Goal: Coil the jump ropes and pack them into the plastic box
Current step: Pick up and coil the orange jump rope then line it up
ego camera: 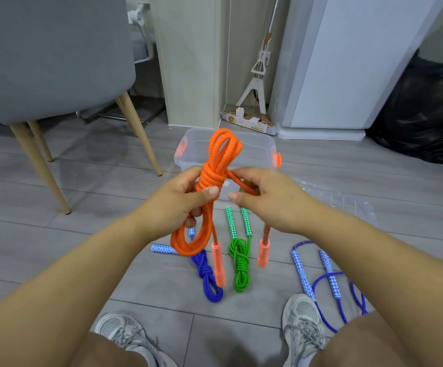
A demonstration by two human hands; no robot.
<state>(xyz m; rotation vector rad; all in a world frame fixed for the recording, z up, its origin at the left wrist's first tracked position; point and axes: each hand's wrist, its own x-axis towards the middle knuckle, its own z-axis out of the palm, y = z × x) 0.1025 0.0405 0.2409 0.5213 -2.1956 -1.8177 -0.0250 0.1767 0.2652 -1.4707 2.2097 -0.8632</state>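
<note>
An orange jump rope is bundled into long loops with several turns wound round its middle. My left hand grips the bundle just below the wound part. My right hand pinches the rope's free strand to the right of the bundle. Two pale orange handles hang down below my hands. Behind the rope stands the clear plastic box with orange latches, open on the floor. A coiled blue rope and a coiled green rope lie on the floor beneath. A loose blue rope lies at the right.
The box's clear lid lies on the floor to the right. A grey chair with wooden legs stands at the left. A mop, a white appliance and a black bag are behind. My two shoes are at the bottom.
</note>
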